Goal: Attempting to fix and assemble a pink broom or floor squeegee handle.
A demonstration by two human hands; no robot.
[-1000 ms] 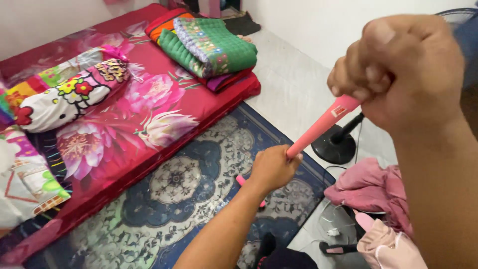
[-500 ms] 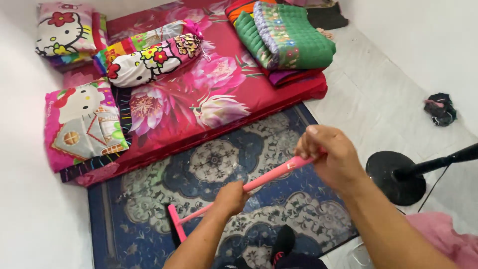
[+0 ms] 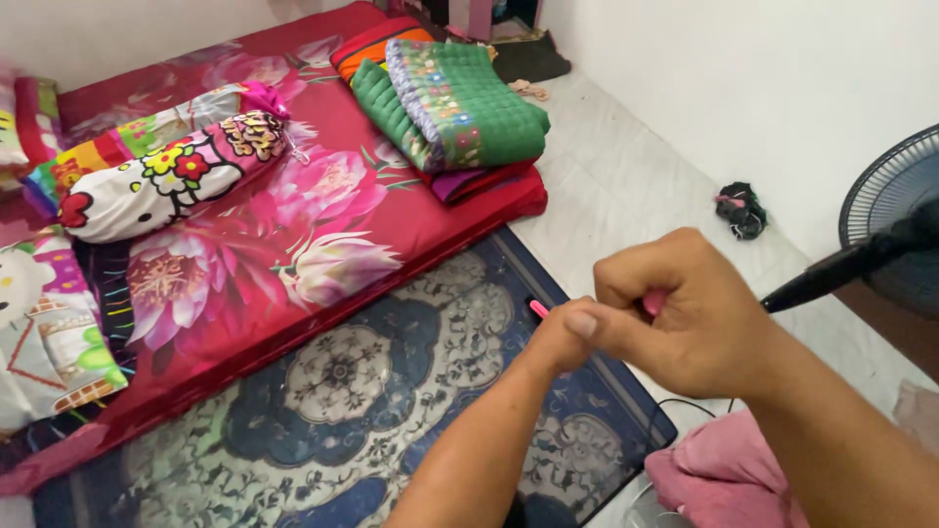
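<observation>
Both my hands grip a pink stick-like handle (image 3: 539, 309), of which only a short pink tip shows past my left hand and a bit of pink between my right fingers. My left hand (image 3: 558, 337) is closed around it lower down, above the blue patterned rug (image 3: 342, 391). My right hand (image 3: 685, 313) is fisted around the upper part, closer to the camera. The rest of the handle and its head are hidden behind my hands and arms.
A red floral mattress (image 3: 323, 215) lies on the floor with cartoon bolsters (image 3: 166, 186) and folded green blankets (image 3: 460, 108). A black standing fan (image 3: 890, 235) is at the right by the white wall. Pink cloth (image 3: 724, 474) lies at bottom right, a dark small bundle (image 3: 740, 208) on the tiles.
The view swung right and the handle, long and slanted down to the rug before, is now almost hidden. My hands came close together on it.
</observation>
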